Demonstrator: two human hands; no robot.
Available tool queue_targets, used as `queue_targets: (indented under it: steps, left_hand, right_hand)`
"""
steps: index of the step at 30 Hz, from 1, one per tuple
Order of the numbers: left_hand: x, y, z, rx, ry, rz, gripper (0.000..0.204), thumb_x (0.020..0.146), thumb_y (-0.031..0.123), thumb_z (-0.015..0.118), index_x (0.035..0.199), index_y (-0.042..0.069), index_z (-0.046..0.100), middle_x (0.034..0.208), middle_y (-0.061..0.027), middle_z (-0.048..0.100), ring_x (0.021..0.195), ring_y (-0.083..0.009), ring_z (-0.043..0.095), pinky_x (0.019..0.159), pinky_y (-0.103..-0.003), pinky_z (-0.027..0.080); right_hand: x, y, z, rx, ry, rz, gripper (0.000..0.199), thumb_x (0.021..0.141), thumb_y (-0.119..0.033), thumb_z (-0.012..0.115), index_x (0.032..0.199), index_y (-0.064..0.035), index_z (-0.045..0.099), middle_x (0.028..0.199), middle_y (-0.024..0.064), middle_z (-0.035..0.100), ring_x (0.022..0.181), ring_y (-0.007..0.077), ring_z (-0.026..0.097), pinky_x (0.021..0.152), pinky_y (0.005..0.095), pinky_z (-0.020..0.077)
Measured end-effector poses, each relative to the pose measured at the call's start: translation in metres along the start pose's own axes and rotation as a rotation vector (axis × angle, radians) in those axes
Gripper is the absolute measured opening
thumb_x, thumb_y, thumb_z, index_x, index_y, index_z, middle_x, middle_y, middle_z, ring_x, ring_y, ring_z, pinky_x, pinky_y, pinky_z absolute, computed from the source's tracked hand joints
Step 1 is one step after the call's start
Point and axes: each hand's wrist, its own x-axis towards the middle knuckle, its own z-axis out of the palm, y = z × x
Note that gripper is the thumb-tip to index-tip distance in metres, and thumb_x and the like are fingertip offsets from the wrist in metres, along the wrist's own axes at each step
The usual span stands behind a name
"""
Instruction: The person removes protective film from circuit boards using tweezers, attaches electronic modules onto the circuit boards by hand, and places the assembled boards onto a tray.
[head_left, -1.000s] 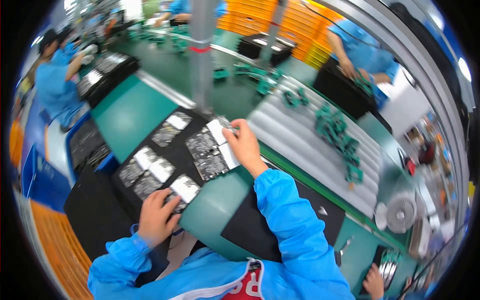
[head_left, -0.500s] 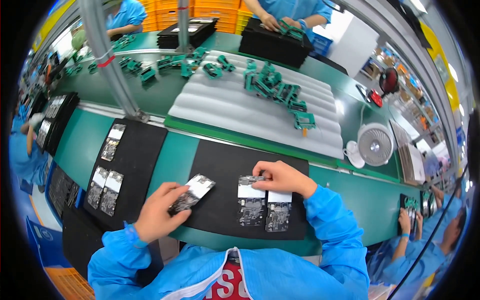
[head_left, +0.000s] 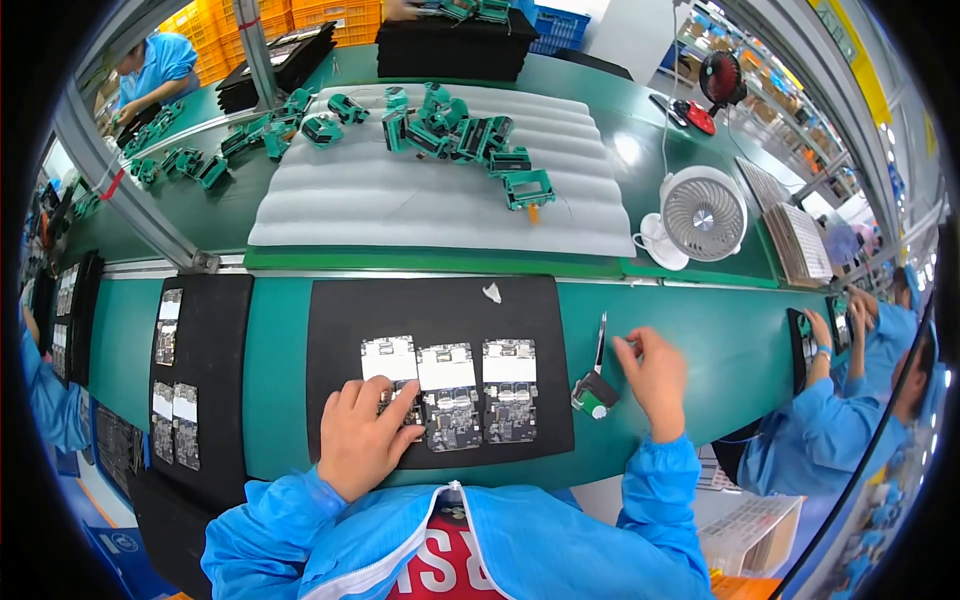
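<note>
Three circuit boards lie in a row on a black mat, each with a white upper part and dark components below. My left hand [head_left: 368,432] covers the lower part of the left board [head_left: 388,352], its fingers and thumb closed around it. The middle board [head_left: 450,395] and the right board [head_left: 509,390] lie uncovered. Right of the mat, my right hand [head_left: 655,380] hovers with bent fingers slightly apart and nothing visible in them. Beside it are a slim pointed tool [head_left: 601,342], perhaps tweezers, and a small black item with a green-and-white end [head_left: 594,395].
A white scrap [head_left: 492,292] lies on the mat. Several boards rest on another black mat [head_left: 215,350] at left. Beyond a green ledge, green frames [head_left: 440,125] sit on white padding [head_left: 420,205]. A white fan [head_left: 703,213] stands right. Co-workers sit at both sides.
The left board, tilted in my left hand before, now lies flat in the row. My right hand has left the other boards and moved right, off the mat. The view has shifted right.
</note>
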Motion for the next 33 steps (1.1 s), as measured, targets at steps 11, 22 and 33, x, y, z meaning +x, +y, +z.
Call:
queue_targets:
  steps: [11, 22, 33]
  left_hand:
    - [0.026, 0.034, 0.079, -0.154, -0.125, 0.401, 0.067, 0.084, 0.036, 0.077, 0.143, 0.013, 0.054, 0.150, -0.0139, 0.045, 0.144, -0.0356, 0.038, 0.114, -0.054, 0.034]
    - [0.028, 0.033, 0.085, -0.140, -0.082, 0.372, 0.064, 0.085, 0.038, 0.074, 0.139, 0.010, 0.057, 0.150, -0.0111, 0.046, 0.145, -0.0347, 0.034, 0.117, -0.052, 0.030]
    - [0.026, 0.029, 0.091, -0.192, -0.113, 0.354, 0.062, 0.087, 0.039, 0.073, 0.141, 0.013, 0.057, 0.152, -0.0102, 0.044, 0.147, -0.0359, 0.031, 0.117, -0.055, 0.030]
  right_hand:
    - [0.007, -0.028, 0.037, 0.279, -0.007, 0.018, 0.017, 0.093, -0.019, 0.069, 0.086, -0.0080, 0.058, 0.075, 0.0059, 0.064, 0.071, 0.0207, 0.065, 0.063, 0.0316, 0.0494]
    - [-0.027, -0.080, 0.018, 0.138, -0.080, -0.349, 0.011, 0.094, -0.016, 0.066, 0.094, -0.0091, 0.058, 0.075, 0.0096, 0.069, 0.064, 0.0252, 0.069, 0.055, 0.0364, 0.0518]
    - [-0.042, -0.121, 0.024, -0.012, -0.066, -0.403, 0.009, 0.092, -0.017, 0.065, 0.091, -0.0112, 0.058, 0.069, 0.0078, 0.066, 0.060, 0.0289, 0.065, 0.052, 0.0417, 0.0483]
